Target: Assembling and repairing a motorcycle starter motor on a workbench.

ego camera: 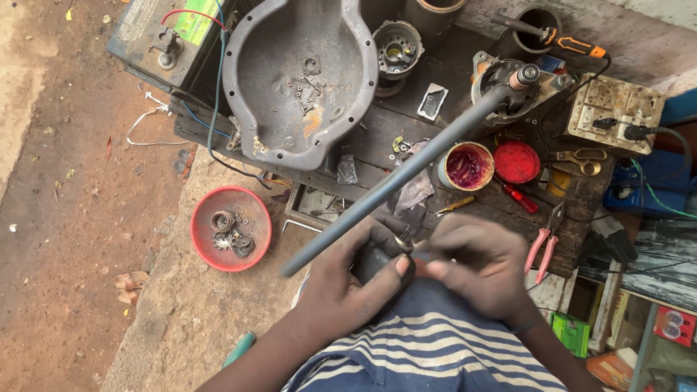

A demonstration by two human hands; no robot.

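The head view looks down on a rough dark workbench (377,138) set outdoors beside bare dirt ground (58,181), crowded with parts. The left hand (348,279) is closed around a small dark part (377,260) held over the lap, thumb pressed on top. The right hand (483,265) is pinched shut on something thin at that part's top; what it is cannot be made out. A long grey rod (414,163) slants from beside the hands up to a motor housing (508,83).

Judging from this, the rod could swing and tip the open tin of red paste (466,167), or loose screws in the big grey metal pan (298,80) could scatter if the bench is bumped.

A car battery (170,36) at top left carries a green rectangular label. A small green box (571,334) sits at lower right, with a red-and-white packet (675,325) beside it.
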